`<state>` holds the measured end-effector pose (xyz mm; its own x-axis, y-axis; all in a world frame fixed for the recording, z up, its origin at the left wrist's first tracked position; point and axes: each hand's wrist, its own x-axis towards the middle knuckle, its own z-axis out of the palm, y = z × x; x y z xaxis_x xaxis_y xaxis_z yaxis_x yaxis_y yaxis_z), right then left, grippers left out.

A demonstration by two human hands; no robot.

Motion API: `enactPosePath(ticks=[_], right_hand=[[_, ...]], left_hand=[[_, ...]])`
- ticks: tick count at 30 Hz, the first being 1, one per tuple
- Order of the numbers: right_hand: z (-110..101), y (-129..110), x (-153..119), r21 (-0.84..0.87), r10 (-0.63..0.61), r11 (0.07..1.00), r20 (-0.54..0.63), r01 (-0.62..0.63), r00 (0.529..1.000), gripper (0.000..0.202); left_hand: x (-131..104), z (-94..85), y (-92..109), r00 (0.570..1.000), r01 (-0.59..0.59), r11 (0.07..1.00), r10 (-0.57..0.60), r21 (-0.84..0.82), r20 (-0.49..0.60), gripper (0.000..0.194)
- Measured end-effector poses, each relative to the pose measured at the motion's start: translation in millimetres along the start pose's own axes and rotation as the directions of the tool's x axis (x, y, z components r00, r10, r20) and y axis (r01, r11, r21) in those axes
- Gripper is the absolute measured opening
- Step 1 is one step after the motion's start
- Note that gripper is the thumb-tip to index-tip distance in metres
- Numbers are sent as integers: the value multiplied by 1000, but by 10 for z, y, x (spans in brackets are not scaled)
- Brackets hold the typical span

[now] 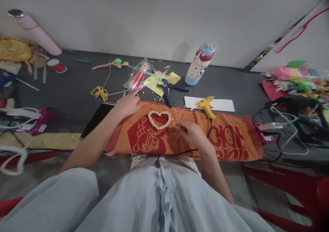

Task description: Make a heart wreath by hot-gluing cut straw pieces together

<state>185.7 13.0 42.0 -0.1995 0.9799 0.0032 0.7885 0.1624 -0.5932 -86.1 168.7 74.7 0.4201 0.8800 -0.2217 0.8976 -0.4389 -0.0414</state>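
A heart-shaped ring of small cream pieces (pixel 153 125) lies on a folded orange and red towel (pixel 233 122). My right hand (pixel 191 133) is over the towel just right of the heart, thumb and forefinger close together; anything between them is too small to make out. At the towel's upper left edge rests my left hand (pixel 128 105), fingers loosely extended, nothing visible in it. Blue-handled pliers (pixel 167 91) lie beyond the heart. A yellow glue gun (pixel 206 107) rests on a white strip (pixel 223 105), its cord running over the towel.
Yellow paper (pixel 173 77) with scattered small bits, a plastic packet (pixel 138 74) and yellow yarn (pixel 99 92) lie beyond my hands. A bottle (pixel 199 65) stands by the wall. A dark tablet-like slab (pixel 96 119) is under my left forearm. Power strips with cables (pixel 267 132) sit at both sides.
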Motion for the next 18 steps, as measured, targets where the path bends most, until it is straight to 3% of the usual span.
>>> enactPosePath(ticks=[6, 9, 12, 15, 18], right_hand=[[1, 3, 16, 13, -22, 1000, -14, 22, 1000, 20], [-12, -8, 25, 11, -12, 1000, 1, 12, 1000, 21], [-30, -19, 37, 18, 3, 1000, 22, -3, 1000, 21], [-41, -30, 59, 9, 1, 1000, 32, -2, 999, 21], [-39, -51, 93, -1, -10, 1000, 42, 10, 999, 21]], left_hand=[[-352, 35, 29, 996, 5, 1000, -6, -23, -83, 33], [-587, 110, -58, 982, 130, 991, -125, 29, -139, 36], [-846, 239, -206, 936, 304, 952, -292, 34, -199, 48], [-1051, 385, -351, 867, 479, 878, -475, -9, -152, 63], [-1149, 482, -429, 811, 575, 815, -579, -66, -89, 69]])
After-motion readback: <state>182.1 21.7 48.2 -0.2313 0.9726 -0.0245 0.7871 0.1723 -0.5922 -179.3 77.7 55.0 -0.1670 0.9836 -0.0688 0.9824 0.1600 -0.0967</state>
